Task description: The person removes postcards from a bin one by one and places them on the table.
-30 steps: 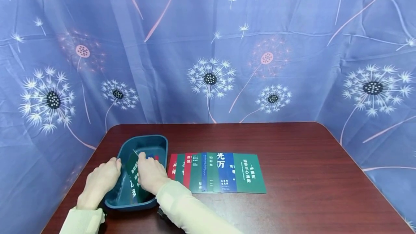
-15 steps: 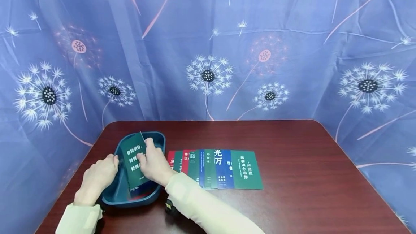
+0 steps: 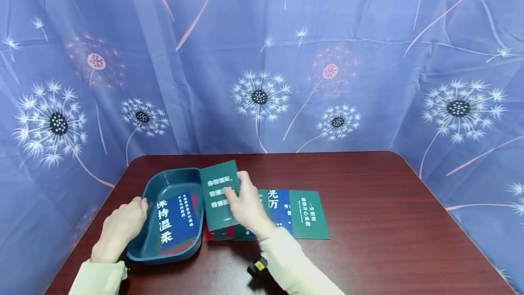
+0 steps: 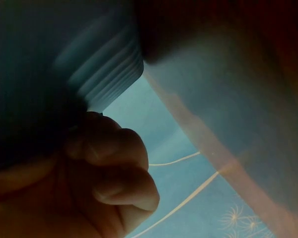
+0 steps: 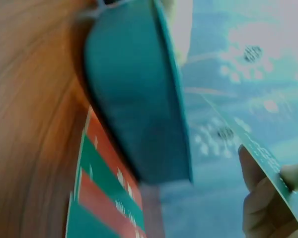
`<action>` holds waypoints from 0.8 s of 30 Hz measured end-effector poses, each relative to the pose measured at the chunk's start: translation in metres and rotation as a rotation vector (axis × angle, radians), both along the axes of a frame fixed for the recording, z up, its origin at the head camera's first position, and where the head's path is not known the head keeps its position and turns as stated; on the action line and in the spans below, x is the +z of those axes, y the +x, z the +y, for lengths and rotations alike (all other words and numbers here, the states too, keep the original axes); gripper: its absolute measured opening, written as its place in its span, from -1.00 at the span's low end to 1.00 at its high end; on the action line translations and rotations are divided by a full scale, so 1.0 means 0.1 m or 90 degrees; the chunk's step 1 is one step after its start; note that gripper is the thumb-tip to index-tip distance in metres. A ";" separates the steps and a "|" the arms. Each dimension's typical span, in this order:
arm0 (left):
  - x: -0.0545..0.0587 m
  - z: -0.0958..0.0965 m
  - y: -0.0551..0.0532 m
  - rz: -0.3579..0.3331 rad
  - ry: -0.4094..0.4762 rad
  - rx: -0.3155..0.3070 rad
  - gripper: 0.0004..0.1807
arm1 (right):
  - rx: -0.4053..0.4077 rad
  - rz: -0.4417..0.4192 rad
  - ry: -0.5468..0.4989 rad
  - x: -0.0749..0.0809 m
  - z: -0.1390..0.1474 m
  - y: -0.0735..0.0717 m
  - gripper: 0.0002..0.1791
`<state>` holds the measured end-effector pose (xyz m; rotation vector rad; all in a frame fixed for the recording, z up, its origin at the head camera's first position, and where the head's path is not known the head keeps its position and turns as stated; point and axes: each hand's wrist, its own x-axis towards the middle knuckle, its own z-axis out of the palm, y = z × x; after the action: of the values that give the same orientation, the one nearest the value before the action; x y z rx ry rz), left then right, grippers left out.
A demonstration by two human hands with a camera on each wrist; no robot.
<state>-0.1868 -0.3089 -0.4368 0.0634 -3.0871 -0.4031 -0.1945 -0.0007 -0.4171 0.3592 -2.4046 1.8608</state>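
Since half a second ago the green card point(image 3: 220, 195) has moved right, out of the tray point(image 3: 152, 187), and now hangs above the left end of the card row point(image 3: 286, 215), just beside the tray's right rim. The right hand point(image 3: 244, 206) pinches it, thumb on the printed face, fingers behind; card tilted, text blurred. The move has uncovered a blue card point(image 3: 176, 220) lying face up in the tray, a red edge showing under it. The left hand point(image 3: 120, 226) grips the tray's left wall, fingers curled over the rim; the left wrist view shows curled fingers point(image 4: 121, 173) against the ribbed wall. The row lies overlapped on the surface point(image 3: 368, 222), red, green and blue cards, the rightmost green. Dandelion curtain point(image 3: 262, 58) at the far side.
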 end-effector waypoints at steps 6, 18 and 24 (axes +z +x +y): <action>-0.01 0.00 -0.01 0.000 -0.002 0.001 -0.58 | -0.051 -0.031 -0.025 -0.08 0.53 -0.07 -0.74; 0.00 0.01 -0.01 0.006 0.008 0.004 -0.59 | -0.145 -0.147 -0.034 -0.28 1.41 -0.07 -0.73; -0.02 -0.01 0.00 0.015 0.009 0.003 -0.58 | -0.158 -0.237 -0.031 -0.33 1.79 -0.03 -0.75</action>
<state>-0.1865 -0.3098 -0.4391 0.0650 -3.0606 -0.4232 -0.1978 0.1780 -0.4503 -0.3048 -2.4710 2.0079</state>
